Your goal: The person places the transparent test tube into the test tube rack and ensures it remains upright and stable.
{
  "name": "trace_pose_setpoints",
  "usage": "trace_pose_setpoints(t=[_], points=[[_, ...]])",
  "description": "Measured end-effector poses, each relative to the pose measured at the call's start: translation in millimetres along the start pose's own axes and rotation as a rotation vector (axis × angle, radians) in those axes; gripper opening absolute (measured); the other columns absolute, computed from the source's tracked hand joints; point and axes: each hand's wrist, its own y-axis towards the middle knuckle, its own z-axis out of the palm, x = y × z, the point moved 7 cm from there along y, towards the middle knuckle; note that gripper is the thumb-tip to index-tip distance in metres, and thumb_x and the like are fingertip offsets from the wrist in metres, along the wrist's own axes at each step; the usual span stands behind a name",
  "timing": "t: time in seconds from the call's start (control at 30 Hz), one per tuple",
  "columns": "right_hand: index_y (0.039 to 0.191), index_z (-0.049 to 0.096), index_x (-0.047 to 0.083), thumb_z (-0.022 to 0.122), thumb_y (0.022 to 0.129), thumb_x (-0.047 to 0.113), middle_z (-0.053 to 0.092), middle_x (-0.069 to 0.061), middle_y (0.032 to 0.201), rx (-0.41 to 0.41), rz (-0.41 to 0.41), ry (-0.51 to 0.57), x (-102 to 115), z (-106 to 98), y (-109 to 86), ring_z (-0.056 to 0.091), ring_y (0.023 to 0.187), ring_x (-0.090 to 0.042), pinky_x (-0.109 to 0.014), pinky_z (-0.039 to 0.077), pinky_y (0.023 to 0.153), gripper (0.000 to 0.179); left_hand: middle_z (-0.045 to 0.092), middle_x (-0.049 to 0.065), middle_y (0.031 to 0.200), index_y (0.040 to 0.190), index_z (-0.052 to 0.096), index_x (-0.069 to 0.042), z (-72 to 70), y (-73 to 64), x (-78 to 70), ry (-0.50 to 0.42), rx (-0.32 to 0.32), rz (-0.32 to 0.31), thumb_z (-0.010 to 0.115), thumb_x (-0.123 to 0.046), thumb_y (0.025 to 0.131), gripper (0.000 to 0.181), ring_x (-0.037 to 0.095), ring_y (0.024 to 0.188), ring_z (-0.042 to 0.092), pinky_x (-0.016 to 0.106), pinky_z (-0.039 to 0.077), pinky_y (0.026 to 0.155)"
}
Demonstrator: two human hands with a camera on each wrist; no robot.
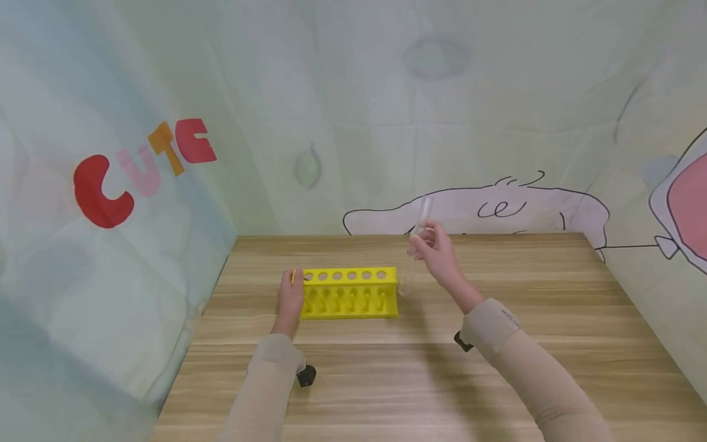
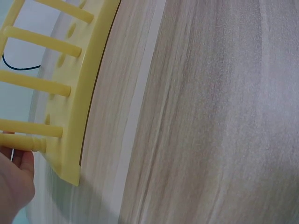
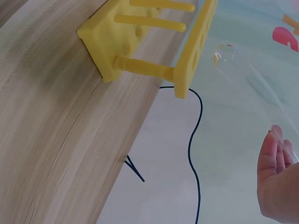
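Note:
A yellow test tube rack (image 1: pixel 350 276) stands on the wooden table, with a row of round holes in its top plate and pegs on its base. My left hand (image 1: pixel 290 296) grips the rack's left end; in the left wrist view its fingers (image 2: pixel 27 161) lie by the end post. A clear glass test tube (image 1: pixel 426 210) is pinched in my right hand (image 1: pixel 436 250), tilted, just right of the rack. In the right wrist view the tube's rounded end (image 3: pixel 225 53) hangs apart from the rack, and no tube shows in the holes.
The wood-grain table (image 1: pixel 353 380) reaches back to a printed curtain (image 1: pixel 331 92) with cartoon drawings. Another curtain (image 1: pixel 110 276) with coloured letters hangs along the left side. Black wrist devices (image 1: pixel 306 376) show below both sleeves.

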Motion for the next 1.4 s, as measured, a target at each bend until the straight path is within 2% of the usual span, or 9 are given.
trace_pose_setpoints(t=[0.3,0.53,0.7,0.77,0.93,1.2,1.4], points=[[0.115,0.036,0.001,0.052,0.088,0.015,0.055,-0.004,0.087,-0.006,-0.007,0.029,8.3,3.3,1.3,0.059,0.072,-0.018,-0.024,0.051,0.062,0.035,0.045,0.012,0.119,0.119,0.039,-0.008,0.6,-0.8,0.2,-0.005,0.013,-0.032,0.029,-0.045,0.093,0.046,0.023,0.101,0.04,0.038,0.035,0.09],[0.113,0.036,0.005,0.051,0.089,0.015,0.055,-0.016,0.094,-0.018,-0.034,0.04,11.2,8.3,3.9,0.058,0.08,-0.03,-0.024,0.05,0.065,0.03,0.045,0.01,0.118,0.119,0.038,-0.01,1.4,-1.4,1.6,-0.023,0.029,-0.053,0.029,-0.047,0.093,0.046,0.022,0.1,0.039,0.036,0.034,0.089],[0.114,0.036,0.006,0.051,0.089,0.013,0.054,-0.023,0.098,-0.02,-0.057,0.041,15.0,12.7,4.7,0.055,0.085,-0.039,-0.037,0.051,0.071,0.03,0.044,0.011,0.121,0.119,0.038,-0.01,0.8,-0.7,1.2,-0.017,0.022,-0.051,0.03,-0.044,0.094,0.043,0.023,0.104,0.039,0.04,0.034,0.092],[0.114,0.037,0.006,0.051,0.089,0.012,0.055,-0.023,0.098,-0.021,-0.061,0.039,16.6,14.4,4.8,0.055,0.085,-0.039,-0.04,0.05,0.073,0.03,0.044,0.011,0.123,0.12,0.038,-0.009,0.5,-0.4,1.1,-0.01,0.016,-0.047,0.03,-0.044,0.094,0.044,0.024,0.105,0.039,0.041,0.034,0.094],[0.112,0.038,0.007,0.051,0.088,0.011,0.055,-0.02,0.095,-0.028,-0.062,0.038,17.2,17.6,6.4,0.055,0.082,-0.035,-0.034,0.049,0.07,0.028,0.044,0.011,0.123,0.12,0.039,-0.009,-0.2,-0.7,0.5,-0.011,0.009,-0.04,0.03,-0.044,0.094,0.044,0.024,0.106,0.039,0.042,0.034,0.096],[0.113,0.038,0.001,0.052,0.087,0.009,0.055,-0.016,0.093,-0.037,-0.076,0.034,15.0,22.0,7.7,0.057,0.08,-0.028,-0.031,0.049,0.07,0.031,0.042,0.011,0.126,0.122,0.037,-0.01,1.2,-1.0,2.4,-0.015,0.026,-0.055,0.028,-0.049,0.092,0.05,0.024,0.108,0.038,0.042,0.033,0.097],[0.115,0.037,0.0,0.052,0.088,0.012,0.055,-0.016,0.094,-0.037,-0.085,0.017,11.8,24.2,9.2,0.056,0.084,-0.033,-0.032,0.048,0.073,0.033,0.042,0.012,0.126,0.122,0.037,-0.008,1.0,-1.0,1.0,-0.004,0.018,-0.041,0.026,-0.052,0.091,0.055,0.025,0.109,0.038,0.043,0.032,0.098]])
